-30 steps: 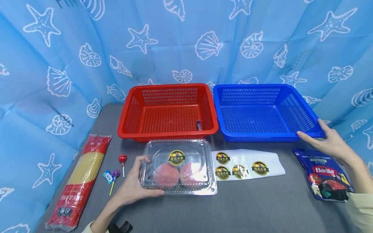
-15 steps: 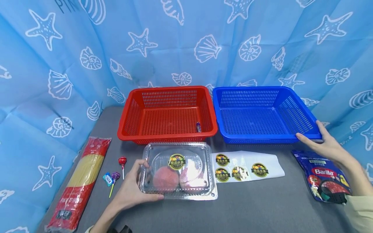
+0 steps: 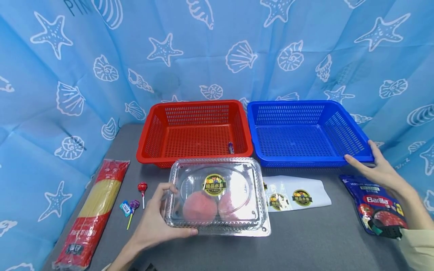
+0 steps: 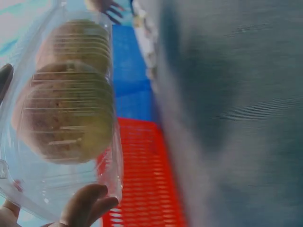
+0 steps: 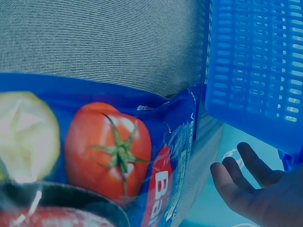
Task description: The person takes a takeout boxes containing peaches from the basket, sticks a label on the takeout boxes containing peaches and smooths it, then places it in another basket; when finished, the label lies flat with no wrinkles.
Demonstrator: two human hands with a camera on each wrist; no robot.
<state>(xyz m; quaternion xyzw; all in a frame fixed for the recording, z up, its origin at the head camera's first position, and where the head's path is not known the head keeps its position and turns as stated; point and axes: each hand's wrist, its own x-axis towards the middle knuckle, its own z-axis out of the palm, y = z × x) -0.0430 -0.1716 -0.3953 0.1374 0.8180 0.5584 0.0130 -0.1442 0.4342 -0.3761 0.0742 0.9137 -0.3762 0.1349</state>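
Left hand [image 3: 154, 222] holds the clear box [image 3: 217, 195] by its left short edge: thumb over the lid rim, fingers curled under the base. The box carries two pink fruits under a round label. Its long axis runs left to right, so almost the whole box extends rightward from the grip, toward the sticker sheet [image 3: 298, 196]. The red basket [image 3: 194, 131] lies directly behind the box; the blue basket [image 3: 306, 131] is behind and to the right. In the left wrist view the box [image 4: 61, 118] is seen from below, clear of the surface [image 3: 305, 241], fingertips [image 4: 87, 203] under its edge.

Right hand [image 3: 376, 167] rests with thumb and fingers on the blue basket's near right corner rim, just beside the sauce pouch [image 3: 379, 205]. Left hand is the nearer to the box; right is well apart from it.

Against half a second ago: the box is raised and shifted right, now covering the sheet's left stickers. Right hand unchanged.
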